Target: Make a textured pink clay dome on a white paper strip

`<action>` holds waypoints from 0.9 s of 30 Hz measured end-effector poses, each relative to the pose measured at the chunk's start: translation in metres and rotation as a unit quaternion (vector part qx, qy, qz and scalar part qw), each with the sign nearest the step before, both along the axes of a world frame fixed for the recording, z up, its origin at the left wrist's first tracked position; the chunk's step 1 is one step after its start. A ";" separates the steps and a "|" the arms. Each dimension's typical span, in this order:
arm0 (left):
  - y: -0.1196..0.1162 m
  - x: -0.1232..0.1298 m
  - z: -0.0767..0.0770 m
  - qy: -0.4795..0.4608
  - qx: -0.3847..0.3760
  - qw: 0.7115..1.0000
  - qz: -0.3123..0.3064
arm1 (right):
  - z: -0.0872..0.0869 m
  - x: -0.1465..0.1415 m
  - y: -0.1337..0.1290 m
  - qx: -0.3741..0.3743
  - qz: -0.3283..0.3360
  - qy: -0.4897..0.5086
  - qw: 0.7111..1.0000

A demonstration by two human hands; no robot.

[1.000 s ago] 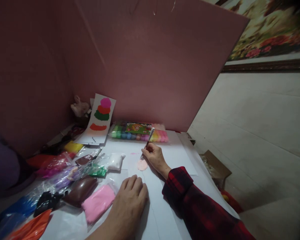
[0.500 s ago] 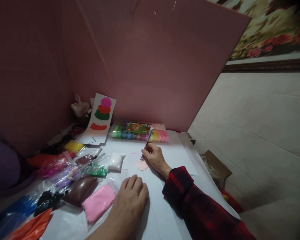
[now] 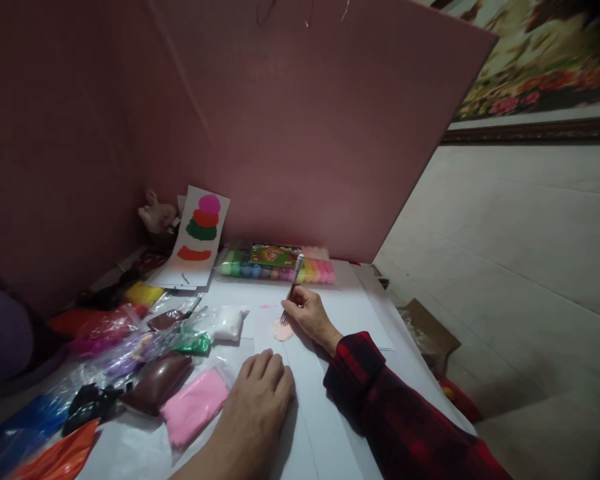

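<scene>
A fork (image 3: pixel 296 273) with a pale handle end is pinched in my right hand (image 3: pixel 311 315), its tines pointing down at a flat peach-pink clay disc (image 3: pixel 283 329). The disc lies on white paper (image 3: pixel 307 393). My left hand (image 3: pixel 260 400) lies palm down on the paper, fingers extended and nothing visible in it. Just left of it is a bag of pink clay (image 3: pixel 195 407). A faint pink smear (image 3: pixel 267 307) marks the paper beyond the disc.
Bags of brown (image 3: pixel 159 385), green (image 3: pixel 194 340), white (image 3: pixel 229 323) and orange clay (image 3: pixel 63 453) cover the left side. A multicoloured clay pack (image 3: pixel 275 265) lies at the back, beside an upright painted sheet (image 3: pixel 200 233). A cardboard box (image 3: pixel 430 330) stands beyond the right edge.
The view has shifted slightly, moving things a little leftward in the picture. My right hand and fork, and my left hand, look nearly unchanged against the paper.
</scene>
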State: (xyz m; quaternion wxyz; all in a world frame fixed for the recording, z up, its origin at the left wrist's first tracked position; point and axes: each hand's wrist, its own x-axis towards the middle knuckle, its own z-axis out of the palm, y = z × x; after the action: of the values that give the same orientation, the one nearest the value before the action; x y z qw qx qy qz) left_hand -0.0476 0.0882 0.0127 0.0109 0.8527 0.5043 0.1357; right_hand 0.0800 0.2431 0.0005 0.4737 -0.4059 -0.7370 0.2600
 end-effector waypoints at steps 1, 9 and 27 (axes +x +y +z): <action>0.000 0.000 -0.001 -0.004 0.002 1.000 -0.002 | 0.000 0.000 0.000 -0.002 0.012 -0.008 1.000; 0.000 0.000 -0.003 -0.023 0.006 1.000 -0.004 | 0.000 0.000 0.002 0.012 -0.012 -0.003 1.000; -0.001 0.001 0.001 0.003 -0.006 1.000 0.002 | -0.002 0.000 0.005 0.019 -0.037 0.012 0.999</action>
State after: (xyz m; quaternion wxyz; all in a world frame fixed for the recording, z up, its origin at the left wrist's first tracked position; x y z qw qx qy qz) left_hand -0.0467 0.0875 0.0137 0.0144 0.8521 0.5066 0.1306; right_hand 0.0800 0.2476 -0.0019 0.4995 -0.4204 -0.7207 0.2334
